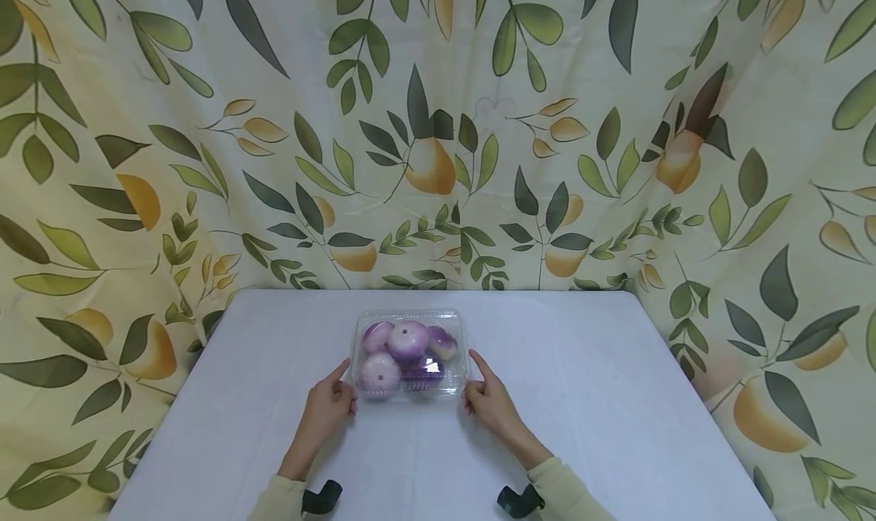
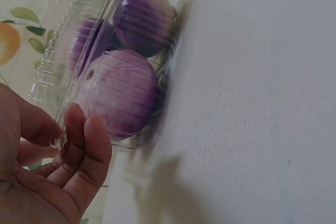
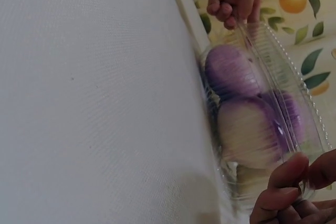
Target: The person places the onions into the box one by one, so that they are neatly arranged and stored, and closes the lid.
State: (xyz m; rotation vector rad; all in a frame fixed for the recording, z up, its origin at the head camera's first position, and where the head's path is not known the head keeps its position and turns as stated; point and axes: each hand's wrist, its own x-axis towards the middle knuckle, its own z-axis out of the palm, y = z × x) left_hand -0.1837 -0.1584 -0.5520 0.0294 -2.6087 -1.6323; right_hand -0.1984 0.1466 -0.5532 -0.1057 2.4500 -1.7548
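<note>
A clear plastic clamshell box (image 1: 446, 389) with its lid down sits on the table and holds several round purple-and-white vegetables (image 1: 408, 340) that look like onions. At the box's near left corner my left hand (image 1: 325, 405) pinches the rim between thumb and fingers, as the left wrist view shows. My right hand (image 1: 493, 404) grips the rim likewise at the near right side. Both index fingers point forward along the sides. Through the ribbed wall a pale purple vegetable (image 2: 119, 94) shows close to my left fingers; another one (image 3: 247, 132) lies near my right hand.
A white cloth covers the table (image 1: 582, 354), whose far edge meets a leaf-and-fruit patterned curtain (image 1: 438, 224). Curtain also hangs along both sides. Black wrist mounts (image 1: 322, 498) sit at both sleeve cuffs.
</note>
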